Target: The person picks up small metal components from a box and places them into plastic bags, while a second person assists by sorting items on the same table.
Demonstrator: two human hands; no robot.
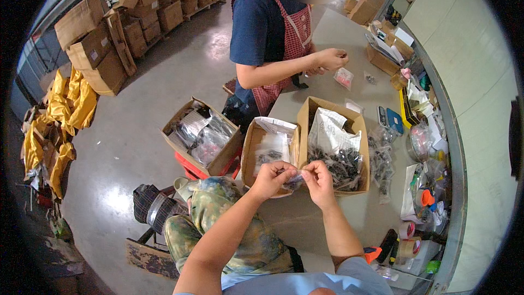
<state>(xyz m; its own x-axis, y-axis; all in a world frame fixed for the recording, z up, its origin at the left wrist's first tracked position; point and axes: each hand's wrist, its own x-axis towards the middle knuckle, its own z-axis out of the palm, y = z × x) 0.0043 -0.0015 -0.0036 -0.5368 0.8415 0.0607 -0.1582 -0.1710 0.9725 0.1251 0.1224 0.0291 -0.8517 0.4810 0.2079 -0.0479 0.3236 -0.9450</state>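
**Both hands pinch a small clear bag above two open cartons**

The left hand (271, 177) and the right hand (319, 181) meet in front of the person, fingers closed on the two ends of a small clear plastic bag (295, 180) with dark pieces inside. The bag hangs between the hands, touching both, just over the near edge of the cartons.

Directly beyond the right hand stands an open brown carton (356, 125). It holds a heap of small dark parts (339, 165) and, behind them, a large crumpled white bag (329, 129). Beyond the left hand, touching that carton's side, is a second open carton (252, 141) with clear bags of dark pieces lying in it. Farther left of the left hand, lower down on a red crate, a third carton (180, 121) is filled with shiny clear packets.

To the right of the right hand, filled clear bags (381, 159) lie loose on the grey table (297, 221). Well beyond the cartons, another person in a red checked apron (292, 35) stands at the table with both hands together near a small pink packet (344, 78).
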